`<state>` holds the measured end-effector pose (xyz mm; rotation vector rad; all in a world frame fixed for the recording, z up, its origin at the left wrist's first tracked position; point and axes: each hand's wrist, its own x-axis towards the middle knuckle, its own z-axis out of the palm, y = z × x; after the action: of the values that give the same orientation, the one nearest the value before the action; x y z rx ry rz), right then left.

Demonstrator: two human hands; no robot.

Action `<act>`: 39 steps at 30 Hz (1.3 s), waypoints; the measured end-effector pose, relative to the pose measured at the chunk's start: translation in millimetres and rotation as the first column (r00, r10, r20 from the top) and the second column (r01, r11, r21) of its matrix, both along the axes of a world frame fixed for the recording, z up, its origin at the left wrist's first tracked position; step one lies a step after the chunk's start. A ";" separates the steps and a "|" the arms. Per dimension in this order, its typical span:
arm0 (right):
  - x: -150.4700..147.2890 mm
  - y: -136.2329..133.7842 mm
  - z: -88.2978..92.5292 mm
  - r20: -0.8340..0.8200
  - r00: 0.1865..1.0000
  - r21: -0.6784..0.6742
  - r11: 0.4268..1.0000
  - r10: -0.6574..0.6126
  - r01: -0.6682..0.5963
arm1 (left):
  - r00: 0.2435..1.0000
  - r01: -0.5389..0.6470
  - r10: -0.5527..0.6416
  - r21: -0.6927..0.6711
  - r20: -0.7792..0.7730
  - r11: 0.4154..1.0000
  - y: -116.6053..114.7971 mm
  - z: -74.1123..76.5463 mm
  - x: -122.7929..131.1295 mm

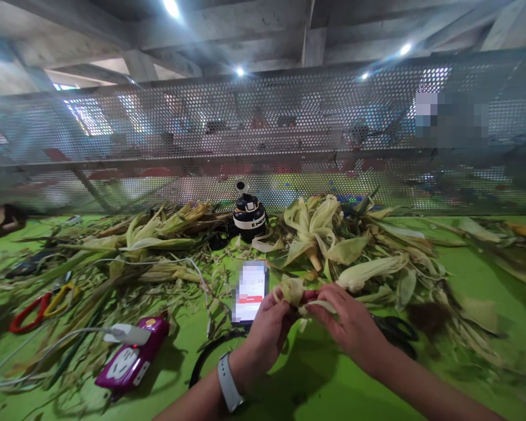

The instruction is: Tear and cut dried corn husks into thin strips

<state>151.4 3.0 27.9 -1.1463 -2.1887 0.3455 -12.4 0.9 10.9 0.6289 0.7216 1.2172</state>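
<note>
Gripping one pale corn husk (293,289) from both sides: left hand (267,327) and right hand (350,320), fingers of each closed on it. Husk held just right of the phone (249,292). Purple power strip (131,358) lies left of the phone, nearer the person. Black flask (249,217) stands beyond the phone, among loose husks.

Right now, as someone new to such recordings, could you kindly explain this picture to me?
No machine here: a person wears one camera on the head, looking down at their own bare hands. The left hand and right hand both pinch one pale husk piece. On the green table lie heaps of corn husks, a phone, a purple power strip, red and yellow scissors and a black flask. A perforated metal screen stands behind.
</note>
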 end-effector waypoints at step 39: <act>1.7 -3.4 6.9 -0.010 0.995 -0.105 0.990 -0.094 0.093 | 0.971 0.187 -0.164 0.126 -0.173 0.974 3.0 6.6 -7.5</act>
<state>153.1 -0.4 34.9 -1.2946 -2.1171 0.4306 -20.0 4.0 17.5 0.8993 0.7021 1.0673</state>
